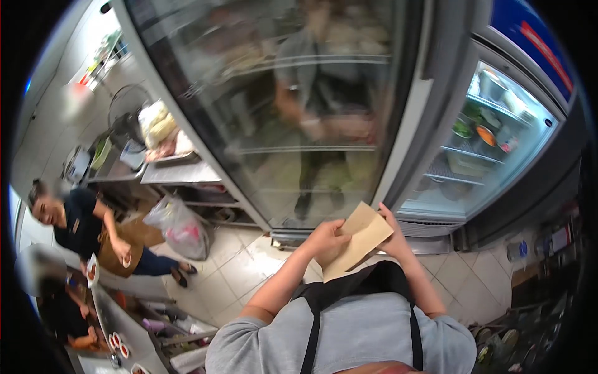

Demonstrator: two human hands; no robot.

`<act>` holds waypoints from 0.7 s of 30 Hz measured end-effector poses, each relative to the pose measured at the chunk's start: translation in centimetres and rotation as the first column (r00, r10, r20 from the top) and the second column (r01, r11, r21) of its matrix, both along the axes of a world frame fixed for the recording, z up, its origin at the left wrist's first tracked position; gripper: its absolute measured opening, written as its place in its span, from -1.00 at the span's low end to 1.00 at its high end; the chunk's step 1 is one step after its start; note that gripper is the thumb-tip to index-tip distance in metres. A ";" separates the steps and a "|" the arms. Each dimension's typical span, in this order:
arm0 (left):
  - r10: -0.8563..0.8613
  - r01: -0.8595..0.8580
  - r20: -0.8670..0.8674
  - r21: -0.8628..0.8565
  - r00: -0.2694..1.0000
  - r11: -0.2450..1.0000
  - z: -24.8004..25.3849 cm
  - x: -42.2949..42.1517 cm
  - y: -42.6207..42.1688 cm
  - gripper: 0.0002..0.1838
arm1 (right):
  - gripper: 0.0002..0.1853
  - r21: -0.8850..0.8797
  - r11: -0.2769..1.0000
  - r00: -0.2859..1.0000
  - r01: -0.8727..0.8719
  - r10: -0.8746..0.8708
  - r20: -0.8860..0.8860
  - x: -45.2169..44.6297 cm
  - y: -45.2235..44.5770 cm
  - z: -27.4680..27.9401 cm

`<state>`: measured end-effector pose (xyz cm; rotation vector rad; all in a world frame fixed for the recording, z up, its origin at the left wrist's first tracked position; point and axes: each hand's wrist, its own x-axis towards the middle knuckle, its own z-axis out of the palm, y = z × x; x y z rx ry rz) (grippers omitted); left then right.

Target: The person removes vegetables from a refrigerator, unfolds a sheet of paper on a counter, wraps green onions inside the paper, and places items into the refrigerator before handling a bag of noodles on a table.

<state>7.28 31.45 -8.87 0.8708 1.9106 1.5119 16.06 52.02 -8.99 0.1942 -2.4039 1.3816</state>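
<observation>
Card (357,244), long axis slanting away rightward, lies between left hand (327,242), pinching left edge, and right hand (393,237), gripping right edge, fingertips partly hidden.

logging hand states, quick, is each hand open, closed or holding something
Left hand: holding the brown card, thumb on top.
Right hand: holding the card's right side.

Plain tan paper (359,239), black apron (355,283), grey shirt (364,327)
</observation>
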 end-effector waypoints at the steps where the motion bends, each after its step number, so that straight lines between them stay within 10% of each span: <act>1: -0.054 0.041 -0.164 -0.082 0.985 0.996 0.5 0.4 1.0 -0.71 | 0.04 -0.006 1.000 0.999 0.012 -0.012 -0.031 0.9 0.4 0.1; 6: -0.081 -0.016 -0.503 -0.184 0.861 0.983 0.5 2.6 5.6 -0.76 | -0.33 0.108 0.921 0.917 0.376 -0.386 0.098 4.2 1.2 1.2; 8: -0.094 0.095 0.020 -0.081 0.995 0.992 1.5 2.7 6.6 -0.69 | -0.38 0.188 0.856 0.851 0.482 -0.508 0.129 5.3 1.5 2.2; 10: -0.118 0.091 0.508 0.078 0.853 0.993 3.8 3.3 7.6 -0.59 | -0.40 0.254 0.810 0.810 0.528 -0.570 0.136 6.0 1.8 3.1; 11: -0.228 0.236 0.072 -0.132 0.971 0.963 3.7 3.1 8.3 -0.40 | -0.40 0.274 0.805 0.809 0.527 -0.574 0.129 6.2 1.8 3.4; 14: -0.363 0.219 -0.357 -0.384 0.860 0.897 2.7 3.5 10.0 -0.33 | -0.44 0.271 0.871 0.865 0.410 -0.466 0.187 6.3 3.7 3.2; 17: -0.355 0.246 -0.205 -0.420 0.912 0.873 4.1 2.4 10.0 -0.52 | -0.53 0.049 0.996 0.936 0.076 -0.089 0.340 7.0 5.5 5.9; 21: -0.312 0.273 -0.207 -0.197 0.927 0.942 3.7 0.7 9.1 -0.65 | -0.70 0.222 0.966 0.984 0.135 -0.157 0.087 3.9 3.5 5.0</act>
